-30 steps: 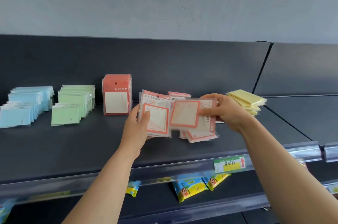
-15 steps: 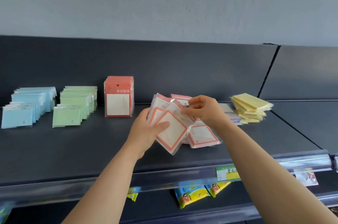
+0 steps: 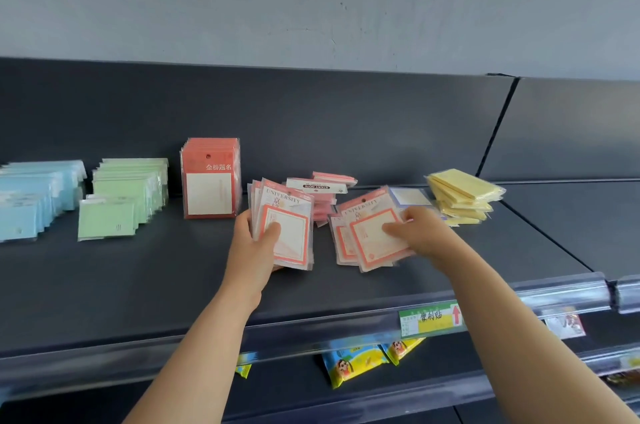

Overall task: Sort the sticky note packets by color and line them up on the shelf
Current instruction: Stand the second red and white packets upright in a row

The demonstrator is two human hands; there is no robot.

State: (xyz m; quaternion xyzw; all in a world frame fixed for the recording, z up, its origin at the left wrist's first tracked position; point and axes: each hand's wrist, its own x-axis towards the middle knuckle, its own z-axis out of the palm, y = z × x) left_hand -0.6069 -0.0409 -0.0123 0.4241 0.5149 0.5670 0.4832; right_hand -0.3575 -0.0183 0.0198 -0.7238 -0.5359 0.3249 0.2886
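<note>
Change: a second ago we saw both hands holding one fan of packets in the air; the fan is now split in two.
Left hand (image 3: 258, 243): grips an upright stack of pink-bordered, clear-wrapped sticky note packets (image 3: 287, 229), thumb across the front face.
Right hand (image 3: 420, 233): fingers curl onto the top of a loose fanned pile of the same packets (image 3: 363, 247), which lies flat on the dark grey metal shelf (image 3: 138, 271).
Meaning for the task: we judge that the pink-bordered group is half gathered. It is not yet lined up beside the upright red packets (image 3: 211, 177).
Sorted rows: light blue packets (image 3: 38, 198) and light green packets (image 3: 124, 195) stand in rows at the left.
Still loose: solid pink packets (image 3: 322, 186) behind the hands, one lavender-edged packet (image 3: 408, 196), and a slumped heap of yellow packets (image 3: 460, 195).
Writing, pink-bordered packets: "UNIVERSITY".
Writing, solid pink packets: "STICKY NOTE" on a white band, upside down.
Writing, red packets: "金榜题名".
Writing, green-and-yellow shelf-edge label (image 3: 431, 318): "便利贴", with a red arrow; we cannot read the small print.
</note>
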